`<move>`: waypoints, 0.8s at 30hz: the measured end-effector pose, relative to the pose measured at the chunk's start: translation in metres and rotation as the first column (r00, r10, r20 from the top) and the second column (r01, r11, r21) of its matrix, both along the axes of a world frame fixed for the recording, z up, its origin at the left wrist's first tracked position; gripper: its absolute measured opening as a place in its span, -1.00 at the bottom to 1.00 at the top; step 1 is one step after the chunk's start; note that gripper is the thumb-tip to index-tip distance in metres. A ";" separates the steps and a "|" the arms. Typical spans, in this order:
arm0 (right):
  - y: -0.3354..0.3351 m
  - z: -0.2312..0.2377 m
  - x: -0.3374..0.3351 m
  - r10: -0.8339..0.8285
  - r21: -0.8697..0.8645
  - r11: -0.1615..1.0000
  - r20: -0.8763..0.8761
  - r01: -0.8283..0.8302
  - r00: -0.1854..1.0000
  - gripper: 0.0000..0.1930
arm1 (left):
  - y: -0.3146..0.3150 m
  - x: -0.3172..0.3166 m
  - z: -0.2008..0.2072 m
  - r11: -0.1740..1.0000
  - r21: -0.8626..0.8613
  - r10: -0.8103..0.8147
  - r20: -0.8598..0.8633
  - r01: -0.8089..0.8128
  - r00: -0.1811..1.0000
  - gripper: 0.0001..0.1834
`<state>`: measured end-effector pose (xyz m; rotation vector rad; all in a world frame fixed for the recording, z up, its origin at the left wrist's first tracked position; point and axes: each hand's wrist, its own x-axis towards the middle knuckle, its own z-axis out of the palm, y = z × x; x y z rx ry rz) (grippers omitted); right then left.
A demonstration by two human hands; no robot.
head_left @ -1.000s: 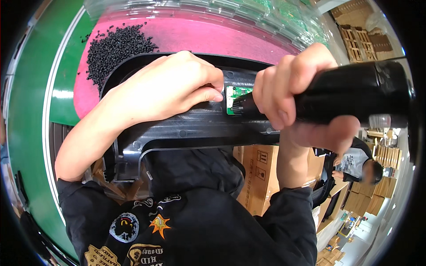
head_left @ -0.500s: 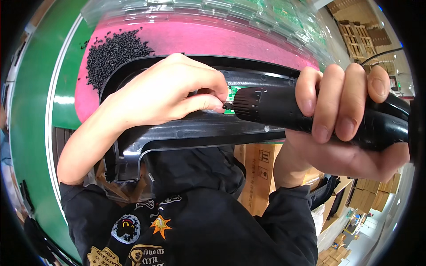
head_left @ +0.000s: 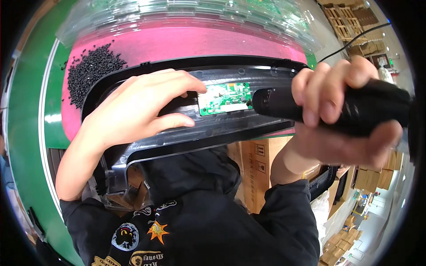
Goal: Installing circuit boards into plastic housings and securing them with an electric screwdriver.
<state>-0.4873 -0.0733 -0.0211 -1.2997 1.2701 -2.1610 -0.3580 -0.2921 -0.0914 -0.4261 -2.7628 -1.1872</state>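
My right hand (head_left: 337,106) grips a black electric screwdriver (head_left: 284,103), its ribbed collar pointing left over a green circuit board (head_left: 226,98). A small dark screw shows at the driver's tip, by the board's right end; whether it touches the board I cannot tell. The board lies in a long black plastic housing (head_left: 199,133) with raised rims. My left hand (head_left: 142,104) hovers over the housing's left part, its thumb and fingers spread apart around empty space. Its fingertips reach the board's left edge.
A heap of small black screws (head_left: 93,73) lies on the pink mat (head_left: 177,42), left of the housing. Clear plastic trays (head_left: 186,13) with green boards line the far side. A cardboard box (head_left: 259,168) stands below the bench, and a black cable (head_left: 355,40) runs at the right.
My left thumb and fingers have parted and drawn back left from the driver's tip, uncovering the circuit board. The screwdriver has shifted slightly right, and the view has moved a little.
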 end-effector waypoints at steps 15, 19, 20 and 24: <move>0.001 -0.026 -0.023 -0.156 0.123 0.979 -0.042 0.161 0.987 -0.39 | -0.006 -0.005 0.002 1.000 -0.015 -0.002 -0.010 0.001 1.000 -0.71; -0.001 -0.030 -0.028 -0.097 0.102 0.990 -0.058 0.102 0.994 -0.42 | -0.008 0.000 0.012 0.997 -0.015 0.072 -0.154 -0.075 0.985 -0.81; -0.003 -0.032 -0.028 -0.095 0.101 0.990 -0.056 0.101 0.994 -0.42 | -0.008 0.003 0.019 0.993 -0.009 0.118 -0.185 -0.121 0.976 -0.82; -0.008 -0.031 -0.030 -0.131 0.156 0.977 -0.117 0.148 0.984 -0.42 | -0.006 0.024 0.063 0.947 0.059 0.320 -0.133 -0.315 0.938 -0.86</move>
